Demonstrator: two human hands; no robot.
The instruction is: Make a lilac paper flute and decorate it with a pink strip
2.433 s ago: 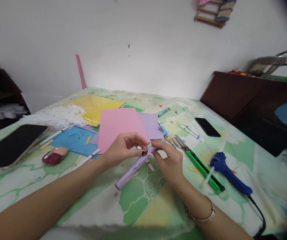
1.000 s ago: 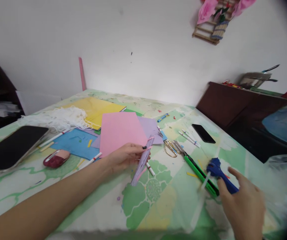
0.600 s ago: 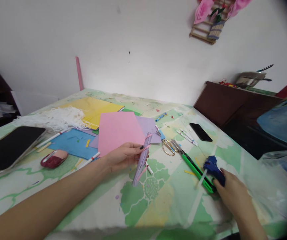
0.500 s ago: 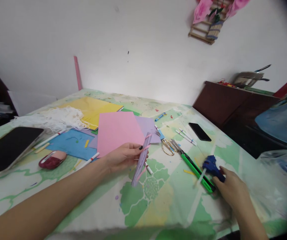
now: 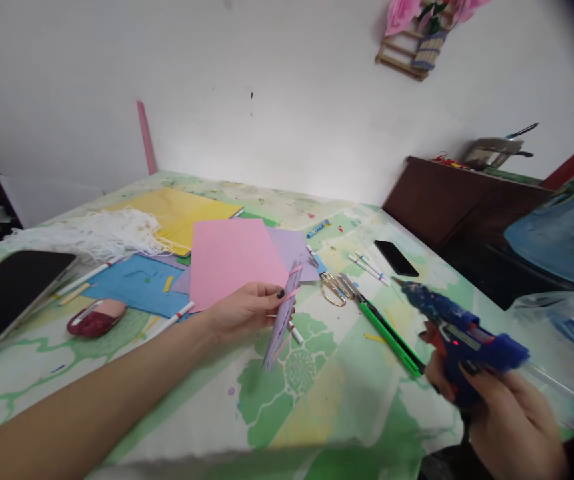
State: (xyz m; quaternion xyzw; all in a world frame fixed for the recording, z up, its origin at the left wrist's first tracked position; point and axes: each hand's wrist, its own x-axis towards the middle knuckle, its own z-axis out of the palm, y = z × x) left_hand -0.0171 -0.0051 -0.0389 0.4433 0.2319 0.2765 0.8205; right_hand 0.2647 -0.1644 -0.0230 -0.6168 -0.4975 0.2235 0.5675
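Note:
Between thumb and fingers, my left hand (image 5: 251, 305) holds a rolled purple paper tube (image 5: 281, 327) wound with pink strips, tilted above the cloth. At the right, my right hand (image 5: 497, 400) grips a blue hot glue gun (image 5: 459, 327) by its handle; the nozzle points up and to the left, and a small red light shows on its side. A green utility knife (image 5: 389, 337) lies just left of the glue gun. Gold-handled scissors (image 5: 334, 291) rest beyond the knife. Under the paper tube sits a white stick with red bands (image 5: 295, 332).
Pink paper (image 5: 237, 260), blue paper (image 5: 137, 287) and yellow paper (image 5: 181, 213) cover the table's middle and left. White yarn (image 5: 97, 233), a large phone (image 5: 17, 293) and a maroon item (image 5: 95, 318) lie left. A smaller phone (image 5: 397, 258) lies right, near a plastic bag (image 5: 557, 307).
My right hand has picked up the glue gun from the table and turned it so its nozzle points away. The left hand still holds the paper tube in about the same place.

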